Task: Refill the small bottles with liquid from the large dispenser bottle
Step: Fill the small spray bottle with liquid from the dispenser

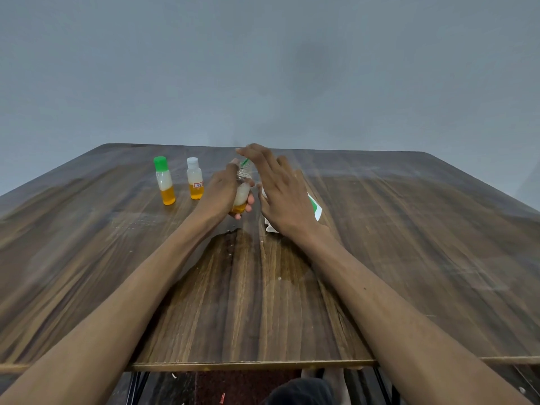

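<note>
- I see my left hand wrapped around a small open bottle, fingers curled round its lower body and the thumb up near the neck.
- That bottle is clear plastic with no cap on; it holds a shallow band of orange liquid at the bottom and a cloudy white layer above it. It sits just above the wooden table, near the middle.
- My right hand is spread with the fingers nearly straight, palm down on the large dispenser bottle, which is mostly hidden beneath it. I cannot tell whether any fingertip hooks round the top.
- Of the dispenser I only make out a white body with a green patch, just right of the small bottle, and a thin green nozzle pointing at the open neck.
- To the left stand two more small bottles, upright and close together: a green-capped bottle and a white-capped bottle bearing a small red-edged label. Both show orange liquid below a white layer.
- A dark wet patch lies on the table just in front of my hands.
</note>
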